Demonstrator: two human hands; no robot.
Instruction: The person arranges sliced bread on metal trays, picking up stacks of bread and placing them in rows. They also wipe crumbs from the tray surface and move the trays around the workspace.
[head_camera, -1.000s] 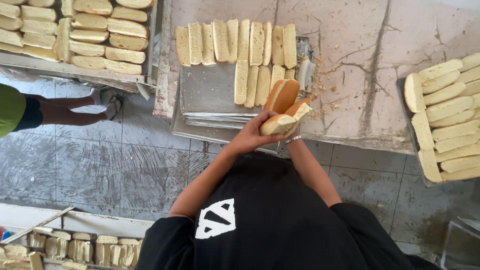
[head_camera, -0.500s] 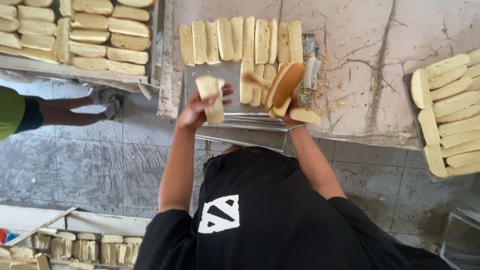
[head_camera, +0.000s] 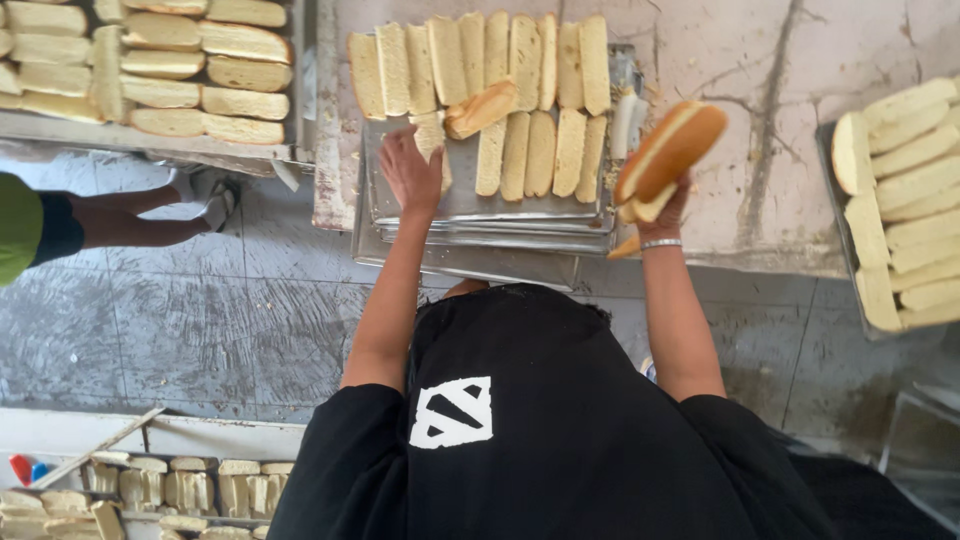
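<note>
Head cam view, looking straight down over a black shirt at the bench (head_camera: 800, 60) up top. Our left hand (head_camera: 412, 172) is spread flat, released, fingers resting on a bread slice (head_camera: 432, 140) in the lower row on the metal tray stack (head_camera: 480, 215) at upper centre. Our right hand (head_camera: 662, 205) is up at the right of the tray, clenched around a small bunch of split bread rolls (head_camera: 668, 152), brown crust on top, pale crumb showing.

Handling guess: this bread looks light and soft, so it should squash or tear if we pinch hard. Best hold seems to be along the long sides near the middle, crust side where there is one, since the cut faces look crumbly.

Room-wise, the tray's lower row has bare metal at lower left and along its near edge. The tray stack overhangs the bench edge toward us, so pressing down there looks risky. Another tray of slices (head_camera: 900, 190) sits at far right, a 3rd one (head_camera: 150, 70) at upper left, with someone else's leg (head_camera: 140, 215) below it.
</note>
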